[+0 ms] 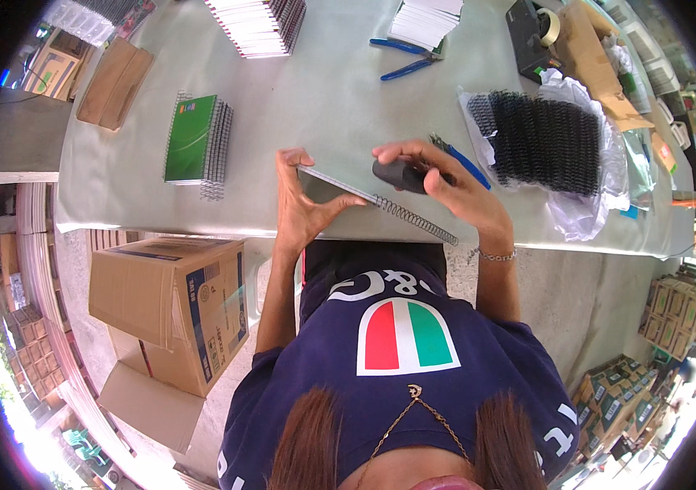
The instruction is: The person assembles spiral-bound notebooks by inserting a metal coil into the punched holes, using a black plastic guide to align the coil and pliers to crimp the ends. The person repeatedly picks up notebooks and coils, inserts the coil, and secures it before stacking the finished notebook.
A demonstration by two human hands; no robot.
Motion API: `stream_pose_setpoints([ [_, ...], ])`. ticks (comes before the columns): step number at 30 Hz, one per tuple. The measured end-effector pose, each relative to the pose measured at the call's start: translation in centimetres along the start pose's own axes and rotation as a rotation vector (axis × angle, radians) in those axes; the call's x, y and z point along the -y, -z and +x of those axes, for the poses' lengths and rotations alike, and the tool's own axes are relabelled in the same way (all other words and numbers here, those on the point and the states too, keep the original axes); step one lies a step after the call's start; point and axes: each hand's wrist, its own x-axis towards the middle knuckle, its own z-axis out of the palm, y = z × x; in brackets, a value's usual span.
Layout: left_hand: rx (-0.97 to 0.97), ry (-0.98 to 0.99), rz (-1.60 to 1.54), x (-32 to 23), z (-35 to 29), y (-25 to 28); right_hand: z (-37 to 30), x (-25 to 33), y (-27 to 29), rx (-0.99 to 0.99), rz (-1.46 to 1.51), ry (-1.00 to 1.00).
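My left hand [302,204] is closed on a thin notebook [336,184], seen nearly edge-on, its thumb and fingers pinching it at the left. From the notebook's right end a dark spiral coil [417,219] sticks out, slanting down to the right past the table's near edge. Above the coil, my right hand [466,196] is curled around a black rounded object [401,175], whose kind I cannot make out. Just beyond that hand lie blue-handled pliers [464,162], partly hidden by it.
Black spiral coils [540,143] lie piled on white wrapping at the right. A stack of green spiral notebooks [193,140] stands at the left. Farther back are blue-handled pliers [403,59], a white paper stack [425,24] and a tape dispenser [534,37]. A cardboard box [144,278] stands below the table.
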Motion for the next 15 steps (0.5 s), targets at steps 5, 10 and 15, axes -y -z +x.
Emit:
stream_pose_setpoints([
  [5,0.004,0.026,-0.034,0.0,0.0,-0.1,-0.6,0.3,-2.2,-0.019,-0.668,-0.093],
  [10,0.009,0.05,-0.046,0.4,0.0,-0.2,-0.3,0.8,-1.9,-0.038,-0.585,0.02],
  [15,0.016,0.007,-0.059,0.5,0.2,0.0,1.2,0.9,-3.3,-0.075,-1.072,-0.161],
])
